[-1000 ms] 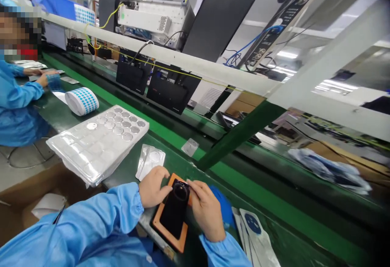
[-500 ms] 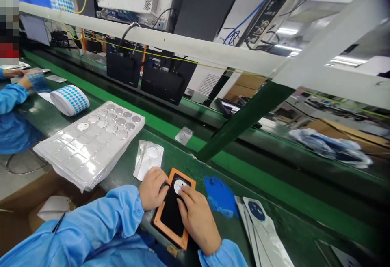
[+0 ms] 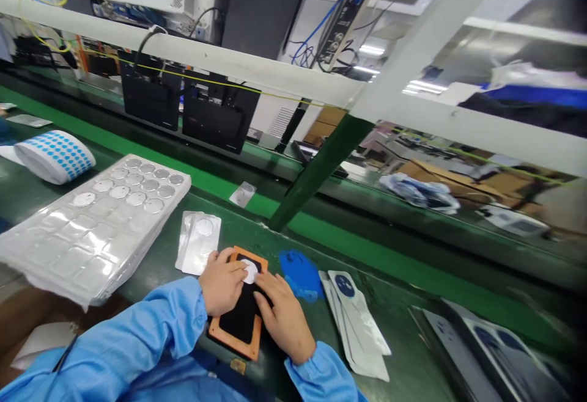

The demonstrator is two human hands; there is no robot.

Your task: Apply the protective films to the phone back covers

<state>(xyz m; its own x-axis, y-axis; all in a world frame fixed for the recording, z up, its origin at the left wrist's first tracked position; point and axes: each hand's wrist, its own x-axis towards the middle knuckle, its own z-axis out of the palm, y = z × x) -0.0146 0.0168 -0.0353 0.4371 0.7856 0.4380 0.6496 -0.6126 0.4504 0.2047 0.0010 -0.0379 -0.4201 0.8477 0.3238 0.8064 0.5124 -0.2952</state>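
Note:
An orange frame (image 3: 248, 348) with a black inner panel (image 3: 238, 322) lies before me on the green bench. Near its upper end sits a white disc (image 3: 250, 271). The fingers of my left hand (image 3: 223, 284) are bent together on the disc's left side, closed on its edge. From the right, my right hand (image 3: 285, 317) reaches over the black panel, fingers stretched and fingertips touching the disc's lower right edge, thumb apart. Left of the frame lie pale rectangular cards (image 3: 197, 246), the top one bearing a round outline. A crumpled blue film (image 3: 300, 275) rests on the right.
A clear plastic tray (image 3: 68, 234) with several round discs stands at left, beside a roll of blue-dotted labels (image 3: 57, 156). Pale panels (image 3: 360, 328) and dark panels (image 3: 486, 353) lie at right. A green slanted post (image 3: 316, 176) rises behind the bench.
The view has swung right, so everything shifts left. My left hand has moved from the frame's left edge onto the disc. My right fingertips have slid to the disc's lower right edge.

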